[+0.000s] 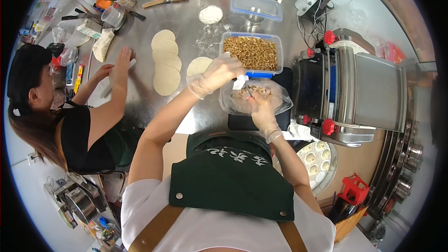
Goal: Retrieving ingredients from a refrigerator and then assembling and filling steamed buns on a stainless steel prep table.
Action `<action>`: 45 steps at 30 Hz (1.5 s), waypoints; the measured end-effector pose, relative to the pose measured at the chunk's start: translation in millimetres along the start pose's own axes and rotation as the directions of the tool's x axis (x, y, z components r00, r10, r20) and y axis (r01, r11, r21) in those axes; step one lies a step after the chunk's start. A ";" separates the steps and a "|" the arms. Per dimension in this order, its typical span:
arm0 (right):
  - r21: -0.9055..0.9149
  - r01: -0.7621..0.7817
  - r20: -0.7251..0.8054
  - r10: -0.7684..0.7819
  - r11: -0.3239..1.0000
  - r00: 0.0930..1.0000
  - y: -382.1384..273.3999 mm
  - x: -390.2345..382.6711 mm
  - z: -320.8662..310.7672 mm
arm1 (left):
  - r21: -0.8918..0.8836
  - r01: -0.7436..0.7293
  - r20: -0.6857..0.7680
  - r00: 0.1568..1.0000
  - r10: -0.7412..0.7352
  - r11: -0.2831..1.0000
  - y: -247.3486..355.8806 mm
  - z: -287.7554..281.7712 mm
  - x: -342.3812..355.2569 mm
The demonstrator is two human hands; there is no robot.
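My left hand (219, 72), in a clear glove, is closed with fingers pinched on a small white piece (240, 82), too small to name for certain. My gloved right hand (262, 111) grips a thin metal utensil (250, 93) over an open clear plastic bag (280, 100) of pale brownish filling (261, 91); the utensil's end is partly hidden. Just beyond the bag stands a clear tub (279, 49) full of brown crumbly filling (249, 52). A single round dough wrapper (199, 65) lies partly behind my left wrist.
Overlapping dough wrappers (166, 63) lie left of centre. A bowl of white flour (211, 15) sits behind. A co-worker (88, 126) works at the left. A metal rolling machine (354, 91) stands right, above a round tray (333, 172) of small filled cups.
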State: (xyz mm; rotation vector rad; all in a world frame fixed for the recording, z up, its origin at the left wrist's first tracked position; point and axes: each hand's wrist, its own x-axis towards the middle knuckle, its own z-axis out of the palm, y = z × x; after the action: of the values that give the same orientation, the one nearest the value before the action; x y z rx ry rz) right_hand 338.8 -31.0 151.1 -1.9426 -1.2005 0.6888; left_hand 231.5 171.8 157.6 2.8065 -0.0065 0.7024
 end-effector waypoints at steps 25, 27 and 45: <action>0.706 -0.539 0.381 0.395 0.459 0.836 -12.6 -20.6 -15.6 | -0.896 0.407 0.430 0.694 -0.577 -0.178 39.4 -2.8 -12.6; 0.703 -0.566 0.449 0.349 0.430 0.823 -12.5 -22.3 -16.5 | -0.773 0.619 0.358 0.607 -0.710 0.139 43.3 10.8 -6.0; -0.694 0.032 -0.239 -0.272 0.719 0.932 28.3 -42.7 -30.8 | -0.723 0.646 -0.119 0.230 -0.966 0.244 0.1 33.4 -43.1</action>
State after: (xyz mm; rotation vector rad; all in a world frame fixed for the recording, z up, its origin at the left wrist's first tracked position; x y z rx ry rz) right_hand 358.5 -87.4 148.7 -2.3736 -1.5065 -0.2320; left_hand 208.8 161.3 109.1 1.4664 1.2046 0.9370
